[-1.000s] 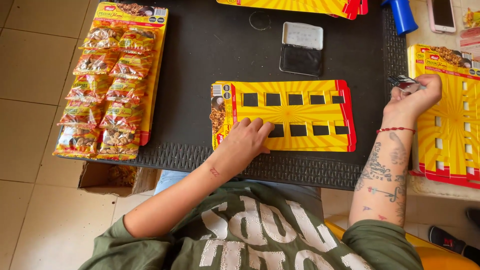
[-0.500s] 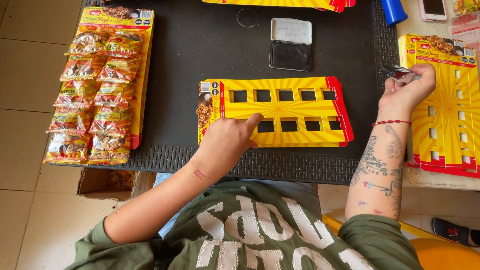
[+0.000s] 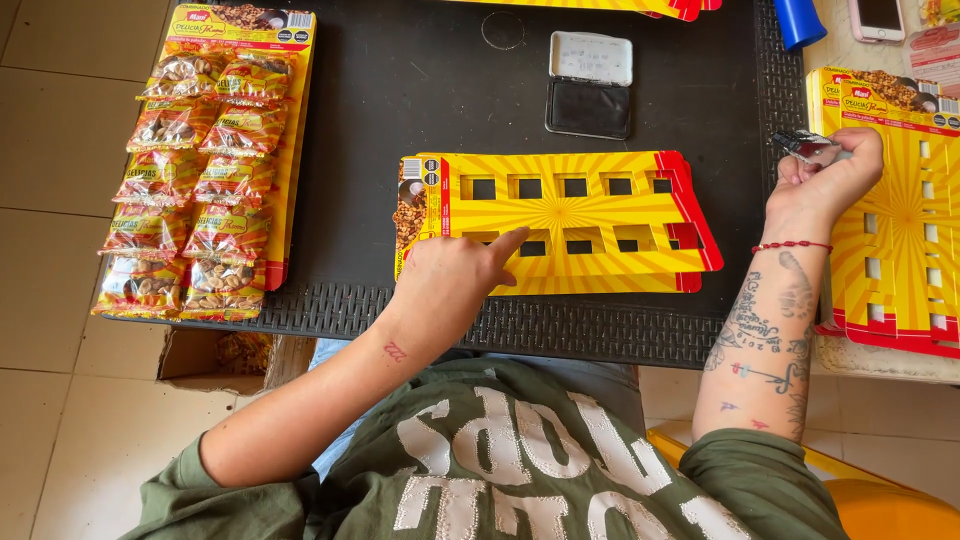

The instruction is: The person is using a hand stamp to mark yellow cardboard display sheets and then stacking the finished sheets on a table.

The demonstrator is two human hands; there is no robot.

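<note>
Pressing two stacked cards [image 3: 570,215], perhaps ten packets [image 3: 195,170]

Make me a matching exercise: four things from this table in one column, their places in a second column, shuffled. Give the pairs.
1. left hand
2. right hand
3. ink pad
4. snack packets

A. far side of the mat, lid open
B. on the middle slotted card
C. holding a small silvery object
D. fixed in rows on the left card

Pairs: 1-B, 2-C, 3-A, 4-D
</note>
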